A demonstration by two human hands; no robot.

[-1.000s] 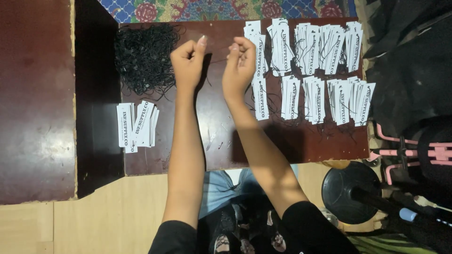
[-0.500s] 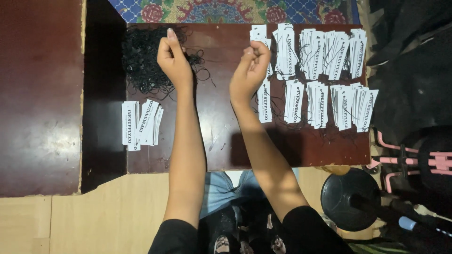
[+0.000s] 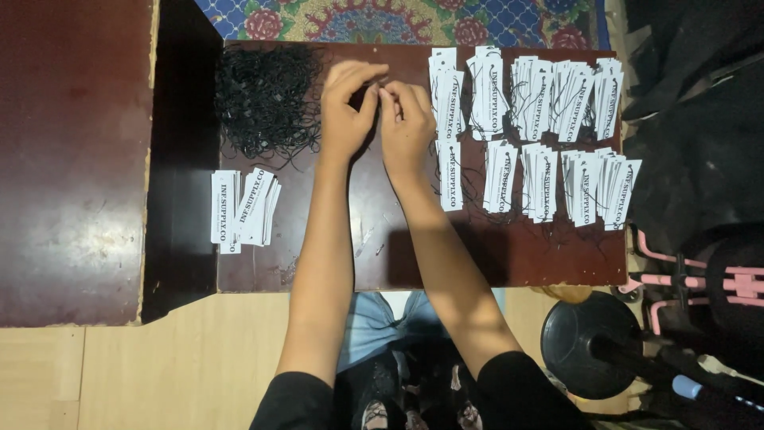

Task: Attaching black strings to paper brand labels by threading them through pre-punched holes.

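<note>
The scene is rather dim, with one soft light that seems to come from above and a little from the left. It makes a pale glare on the dark red board (image 3: 72, 159) at the left. The arms throw shadows on the low table (image 3: 477, 255), to their right. The white tags (image 3: 557, 119) look bright, almost overexposed. The right edge is very dark and details are lost there. The focus is acceptable, slightly soft everywhere.
</note>
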